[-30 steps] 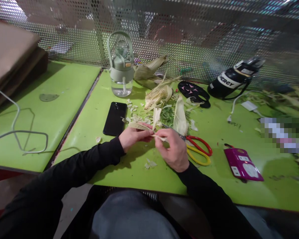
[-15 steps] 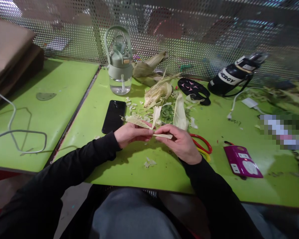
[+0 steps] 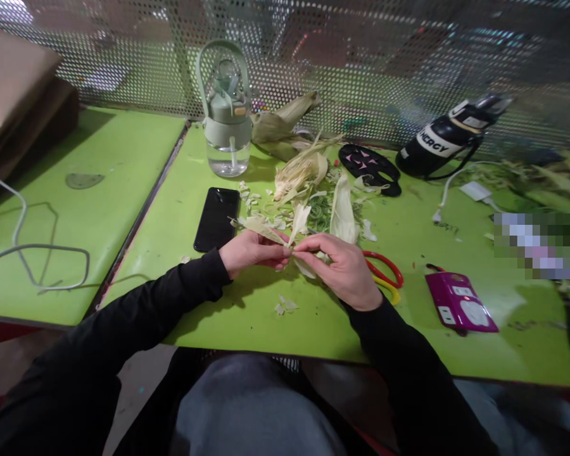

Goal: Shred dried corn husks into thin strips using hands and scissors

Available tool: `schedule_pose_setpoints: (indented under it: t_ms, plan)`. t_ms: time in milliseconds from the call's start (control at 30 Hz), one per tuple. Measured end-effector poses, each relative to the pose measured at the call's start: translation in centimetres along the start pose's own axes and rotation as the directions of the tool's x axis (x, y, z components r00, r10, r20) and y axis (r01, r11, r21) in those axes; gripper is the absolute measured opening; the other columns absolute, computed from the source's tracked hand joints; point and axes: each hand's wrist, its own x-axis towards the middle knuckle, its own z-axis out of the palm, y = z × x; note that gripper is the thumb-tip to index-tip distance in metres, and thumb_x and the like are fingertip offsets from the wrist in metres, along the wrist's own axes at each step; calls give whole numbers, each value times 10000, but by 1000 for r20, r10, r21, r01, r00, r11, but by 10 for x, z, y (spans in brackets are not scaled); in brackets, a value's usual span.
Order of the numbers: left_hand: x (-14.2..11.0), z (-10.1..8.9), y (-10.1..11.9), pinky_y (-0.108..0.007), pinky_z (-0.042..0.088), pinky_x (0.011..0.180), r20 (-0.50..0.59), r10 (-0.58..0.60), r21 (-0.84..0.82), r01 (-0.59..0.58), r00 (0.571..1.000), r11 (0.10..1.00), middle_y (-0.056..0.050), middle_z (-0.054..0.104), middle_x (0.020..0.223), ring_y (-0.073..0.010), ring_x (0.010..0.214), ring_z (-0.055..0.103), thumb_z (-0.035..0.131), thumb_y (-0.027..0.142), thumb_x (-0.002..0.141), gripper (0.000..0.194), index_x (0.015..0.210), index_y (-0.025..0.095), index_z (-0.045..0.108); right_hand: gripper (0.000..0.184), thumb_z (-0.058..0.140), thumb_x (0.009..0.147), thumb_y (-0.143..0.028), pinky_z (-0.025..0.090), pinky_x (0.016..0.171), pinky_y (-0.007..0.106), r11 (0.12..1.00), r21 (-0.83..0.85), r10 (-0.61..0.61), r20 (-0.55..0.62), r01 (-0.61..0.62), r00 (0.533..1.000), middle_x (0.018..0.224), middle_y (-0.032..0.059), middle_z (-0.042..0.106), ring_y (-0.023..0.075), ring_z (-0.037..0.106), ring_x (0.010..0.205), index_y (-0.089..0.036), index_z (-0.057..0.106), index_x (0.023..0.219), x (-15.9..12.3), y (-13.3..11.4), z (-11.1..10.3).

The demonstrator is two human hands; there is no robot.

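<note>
Pale corn husk strips [image 3: 298,223] fan out from a point pinched between my two hands over the green table. My left hand [image 3: 255,251] closes thumb and fingers on the husk, one strip lying across it. The fingertips of my right hand [image 3: 338,265] pinch the same husk at its base, and a strip hangs below them. Behind my hands lie a dried husk bundle [image 3: 297,177], green curled shreds [image 3: 319,215], a broad husk leaf [image 3: 342,209] and small scraps [image 3: 285,305]. Scissors with red and yellow handles [image 3: 386,269] are partly hidden by my right hand.
A black phone [image 3: 217,218] and a water bottle [image 3: 228,142] stand left of the husks. To the right are a black bottle [image 3: 439,145], a black perforated palette-shaped piece [image 3: 368,166], a purple socket block [image 3: 462,303] and a white cable. A perforated metal screen [image 3: 361,76] runs behind.
My right hand shifted right, then its fingertips came in against the left hand's at the husk base. The strip at the right hand now points downward. The view tilted slightly.
</note>
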Motion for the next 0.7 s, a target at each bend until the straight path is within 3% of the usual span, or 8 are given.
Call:
schedule_pose_setpoints:
  t_ms: [100, 267, 400, 533, 633, 700]
  plan:
    - [1, -3, 0, -255, 557, 671, 24, 10, 48, -11, 1000, 999, -5, 670, 665, -83, 599, 639, 673, 20, 782, 134, 889, 83, 622, 32, 621, 898, -193, 554, 707, 317, 999, -43, -21, -11, 20, 1000, 862, 23, 708, 147, 659, 772, -213, 647, 895, 0, 0, 1]
    - [3, -4, -3, -238, 562, 650, 76, 64, 90, -70, 995, 993, 7, 670, 666, -76, 590, 636, 764, 90, 733, 201, 874, 92, 621, 62, 629, 883, -188, 561, 709, 302, 994, 27, 108, 10, -108, 994, 878, 5, 682, 139, 652, 772, -222, 590, 917, 0, -1, 3]
    - [1, -1, -3, -214, 553, 613, 6, 96, 93, -96, 995, 991, 25, 658, 637, -60, 553, 618, 748, 54, 730, 208, 865, 98, 595, 96, 633, 888, -254, 569, 680, 288, 955, 187, 232, 7, -229, 973, 895, 6, 676, 135, 659, 747, -228, 565, 951, -2, 1, 11]
    - [-1, 3, 2, -202, 539, 597, -91, 116, 58, -111, 989, 992, 19, 660, 627, -62, 550, 625, 701, 42, 768, 160, 859, 100, 583, 340, 689, 848, -383, 586, 751, 350, 903, 280, 333, 22, -325, 943, 972, 43, 714, 188, 699, 856, -224, 535, 1106, -5, 7, 17]
    - [-1, 4, 6, -196, 530, 601, -199, 125, 27, -122, 972, 992, 24, 652, 614, -57, 542, 617, 656, 7, 787, 145, 854, 102, 570, 270, 635, 885, -418, 573, 708, 358, 943, 123, 310, 21, -310, 951, 946, 52, 728, 201, 696, 818, -213, 591, 1055, -5, 8, 20]
    - [-1, 6, 9, -192, 525, 602, -260, 126, 18, -126, 957, 992, 33, 640, 596, -53, 532, 610, 637, -4, 794, 145, 849, 106, 561, 192, 564, 937, -373, 548, 690, 346, 977, -88, 193, -10, -193, 981, 908, 63, 720, 197, 677, 781, -202, 634, 990, -6, 7, 21]
